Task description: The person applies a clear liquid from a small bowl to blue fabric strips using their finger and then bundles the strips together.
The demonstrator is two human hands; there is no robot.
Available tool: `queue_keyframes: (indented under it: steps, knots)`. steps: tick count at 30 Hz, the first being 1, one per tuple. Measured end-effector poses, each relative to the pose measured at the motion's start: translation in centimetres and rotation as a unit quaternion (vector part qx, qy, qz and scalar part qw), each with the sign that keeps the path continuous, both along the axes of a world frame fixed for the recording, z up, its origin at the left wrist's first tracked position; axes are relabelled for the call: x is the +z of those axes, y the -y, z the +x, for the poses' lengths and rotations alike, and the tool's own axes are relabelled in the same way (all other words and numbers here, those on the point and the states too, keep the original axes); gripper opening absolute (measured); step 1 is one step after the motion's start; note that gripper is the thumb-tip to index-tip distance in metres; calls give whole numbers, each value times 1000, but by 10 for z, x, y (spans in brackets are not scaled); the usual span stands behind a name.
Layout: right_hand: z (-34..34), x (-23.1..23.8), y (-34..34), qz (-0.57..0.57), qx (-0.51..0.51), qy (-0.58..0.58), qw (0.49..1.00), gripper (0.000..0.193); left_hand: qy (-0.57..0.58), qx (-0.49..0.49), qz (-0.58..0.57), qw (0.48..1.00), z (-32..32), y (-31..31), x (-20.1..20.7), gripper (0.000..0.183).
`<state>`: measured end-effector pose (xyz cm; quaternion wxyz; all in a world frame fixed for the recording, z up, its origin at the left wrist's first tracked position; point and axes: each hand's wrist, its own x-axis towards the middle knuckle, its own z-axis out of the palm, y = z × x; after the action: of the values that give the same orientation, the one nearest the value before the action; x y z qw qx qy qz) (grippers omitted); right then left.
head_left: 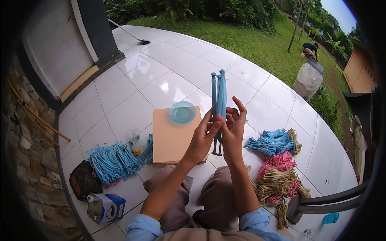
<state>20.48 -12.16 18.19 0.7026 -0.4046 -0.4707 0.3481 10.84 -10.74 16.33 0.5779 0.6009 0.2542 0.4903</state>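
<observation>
Upright in front of me stands a small bundle of blue plastic strips [221,92] with knobbed ends. My left hand [201,138] is closed round its lower left side, thumb pressed on the strips. My right hand [232,134] grips it from the right with the thumb in front, its upper fingers lifted away. Some strip ends poke out below the hands. Beyond my knees lies a flat beige board [173,140], and a shallow translucent blue bowl [182,112] rests on its far part.
Many blue strips [114,160] lie at left, by a brown pouch [85,180] and a metal can [106,207]. Right are bundles in blue [271,142], pink [277,162] and tan [277,184], near a dark chair leg [327,203]. A person [309,48] bends on the grass.
</observation>
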Motion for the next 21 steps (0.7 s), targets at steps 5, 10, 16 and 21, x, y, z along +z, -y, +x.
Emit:
queue_keyframes:
  steps: [5, 10, 16, 21]
  knots:
    - [-16, -5, -6, 14, 22, -139, 990, 73, -152, 137, 122, 971, -36, -6, -7, 36]
    - [-9, -8, -10, 21, 10, -156, 988, 90, 73, 49, -58, 994, -62, -10, -16, 13]
    - [9, -10, -13, -32, 74, -165, 983, 90, -218, -7, 7, 976, -58, -4, 8, 26]
    - [-2, -16, -5, -12, 55, -20, 998, 85, -68, -47, -52, 995, -35, 1, 5, 46]
